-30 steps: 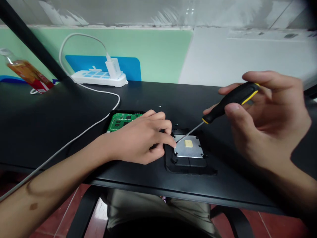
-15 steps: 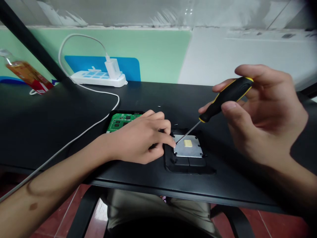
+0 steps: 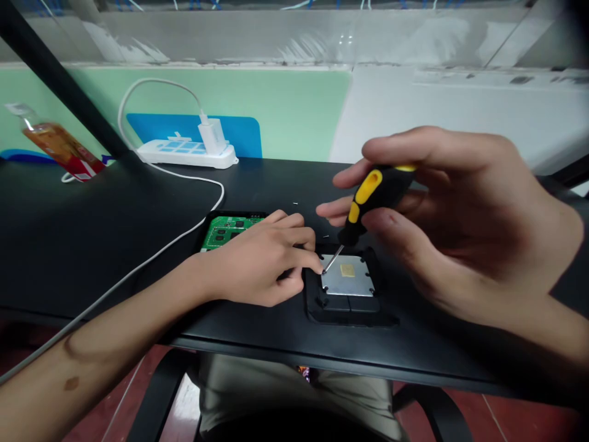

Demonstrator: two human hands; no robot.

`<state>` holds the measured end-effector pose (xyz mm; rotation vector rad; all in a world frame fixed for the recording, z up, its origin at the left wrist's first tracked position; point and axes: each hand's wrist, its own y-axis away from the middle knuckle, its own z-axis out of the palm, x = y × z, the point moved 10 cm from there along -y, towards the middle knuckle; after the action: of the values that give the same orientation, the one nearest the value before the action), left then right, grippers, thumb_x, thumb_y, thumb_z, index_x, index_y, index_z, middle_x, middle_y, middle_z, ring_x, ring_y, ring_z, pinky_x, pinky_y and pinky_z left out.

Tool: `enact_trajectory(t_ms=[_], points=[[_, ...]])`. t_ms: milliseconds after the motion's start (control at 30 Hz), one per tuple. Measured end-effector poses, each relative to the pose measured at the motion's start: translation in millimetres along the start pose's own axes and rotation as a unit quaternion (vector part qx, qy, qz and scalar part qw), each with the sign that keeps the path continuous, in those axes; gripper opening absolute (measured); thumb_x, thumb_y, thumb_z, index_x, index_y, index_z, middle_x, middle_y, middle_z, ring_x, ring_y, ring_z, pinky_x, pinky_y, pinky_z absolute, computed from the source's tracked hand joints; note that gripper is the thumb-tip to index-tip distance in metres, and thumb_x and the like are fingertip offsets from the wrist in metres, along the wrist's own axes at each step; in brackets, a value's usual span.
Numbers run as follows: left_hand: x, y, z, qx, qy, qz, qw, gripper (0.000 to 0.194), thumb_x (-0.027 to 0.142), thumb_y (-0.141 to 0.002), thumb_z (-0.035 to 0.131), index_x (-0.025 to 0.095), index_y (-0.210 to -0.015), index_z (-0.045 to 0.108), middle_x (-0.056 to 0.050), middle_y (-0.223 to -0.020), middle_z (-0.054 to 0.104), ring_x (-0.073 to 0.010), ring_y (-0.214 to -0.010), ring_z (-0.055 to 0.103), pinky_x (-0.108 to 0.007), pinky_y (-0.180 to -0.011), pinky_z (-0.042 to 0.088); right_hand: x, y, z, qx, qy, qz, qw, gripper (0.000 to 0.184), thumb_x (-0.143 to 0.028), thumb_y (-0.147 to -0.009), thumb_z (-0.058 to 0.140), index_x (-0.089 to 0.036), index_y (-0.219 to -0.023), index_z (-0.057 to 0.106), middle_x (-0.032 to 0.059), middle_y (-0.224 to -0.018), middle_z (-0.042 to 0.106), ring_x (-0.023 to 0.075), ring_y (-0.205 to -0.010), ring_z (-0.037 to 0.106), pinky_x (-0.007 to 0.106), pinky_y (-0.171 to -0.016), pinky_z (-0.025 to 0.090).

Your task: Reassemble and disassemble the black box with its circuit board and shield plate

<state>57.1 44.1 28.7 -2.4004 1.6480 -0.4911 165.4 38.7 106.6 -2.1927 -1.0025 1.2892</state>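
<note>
My right hand [image 3: 478,215] is closed around a black and yellow screwdriver [image 3: 378,193], held at a slant between thumb and fingers. Its metal tip meets the left edge of a silver metal plate [image 3: 338,286], by a small dark screw point. The plate has a pale yellow pad [image 3: 347,271] on it and sits in a black plastic housing [image 3: 322,314] lying on the table. My left hand [image 3: 269,261] lies to the left with fingers apart; its index fingertip touches the plate's left edge beside the screwdriver tip. Partly under that hand is a green circuit board [image 3: 223,230] in a black case.
Two small loose screws lie behind the housing, one a far screw [image 3: 295,203], the other a nearer screw [image 3: 326,236]. A white cable [image 3: 175,236] runs across the black table [image 3: 115,245] from a charger in a power strip [image 3: 184,153]. A drink bottle [image 3: 59,144] leans at back left.
My right hand has turned the screwdriver handle, so its yellow inserts show, and shifted left. The screwdriver stands steeper, its tip still at the plate's left edge. My left hand keeps its place.
</note>
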Motion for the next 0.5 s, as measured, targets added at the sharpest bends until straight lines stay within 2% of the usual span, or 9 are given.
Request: enact_trajectory(t_ms=[100,200,267,367,433,500], points=[[1,0,-0.7,0.007,-0.009,-0.001,1.000,0.023,0.014,-0.089,0.056,0.024,-0.103,0.072,-0.003,-0.101,0.070,-0.0238,-0.097,0.058,-0.040,-0.085,0.040,1,-2,3,0.010,0.000,-0.005,1.000,0.052,-0.021,-0.093,0.068,-0.053,-0.133,0.062,-0.0057,-0.130,0.070,0.0173,-0.100,0.077,0.037,-0.081,0.070],[2,0,-2.3,0.018,-0.021,0.000,1.000,0.022,0.015,-0.090,0.054,0.024,-0.101,0.071,-0.003,-0.096,0.069,-0.0232,-0.093,0.057,-0.039,-0.081,0.038,-6,-2,0,0.064,-0.004,-0.066,0.996,0.053,-0.018,-0.086,0.076,-0.050,-0.127,0.067,-0.0062,-0.123,0.071,0.0146,-0.091,0.072,0.032,-0.075,0.066],[2,0,-3.9,0.023,-0.024,-0.003,0.999,0.020,0.016,-0.092,0.053,0.023,-0.099,0.071,-0.003,-0.094,0.068,-0.0233,-0.093,0.057,-0.039,-0.081,0.038,-8,0,0,0.094,-0.001,-0.082,0.992,0.049,-0.024,-0.085,0.079,-0.050,-0.125,0.068,-0.0053,-0.117,0.070,0.0157,-0.087,0.071,0.033,-0.075,0.066],[0,-2,-3.2,0.010,-0.015,-0.017,1.000,0.015,0.029,-0.097,0.057,0.021,-0.103,0.069,-0.006,-0.101,0.068,-0.0250,-0.098,0.060,-0.040,-0.085,0.041,-3,2,4,0.094,-0.014,-0.034,0.995,0.040,-0.029,-0.098,0.059,-0.052,-0.129,0.065,-0.0065,-0.129,0.069,0.0198,-0.102,0.074,0.040,-0.086,0.068],[0,-3,-0.7,-0.008,-0.002,-0.025,1.000,0.034,0.050,-0.097,0.064,0.019,-0.111,0.067,-0.010,-0.111,0.067,-0.0279,-0.103,0.060,-0.042,-0.089,0.044,-2,2,9,0.072,-0.029,-0.004,0.997,0.047,-0.023,-0.103,0.043,-0.054,-0.133,0.063,-0.0111,-0.138,0.067,0.0202,-0.117,0.072,0.043,-0.099,0.067],[1,-4,2.9,-0.024,0.009,-0.032,0.999,0.064,0.070,-0.088,0.069,0.017,-0.122,0.062,-0.014,-0.121,0.065,-0.0325,-0.110,0.059,-0.046,-0.094,0.046,-5,1,10,0.073,-0.036,0.005,0.997,0.050,-0.020,-0.102,0.045,-0.056,-0.132,0.063,-0.0128,-0.132,0.070,0.0194,-0.121,0.071,0.044,-0.104,0.066]])
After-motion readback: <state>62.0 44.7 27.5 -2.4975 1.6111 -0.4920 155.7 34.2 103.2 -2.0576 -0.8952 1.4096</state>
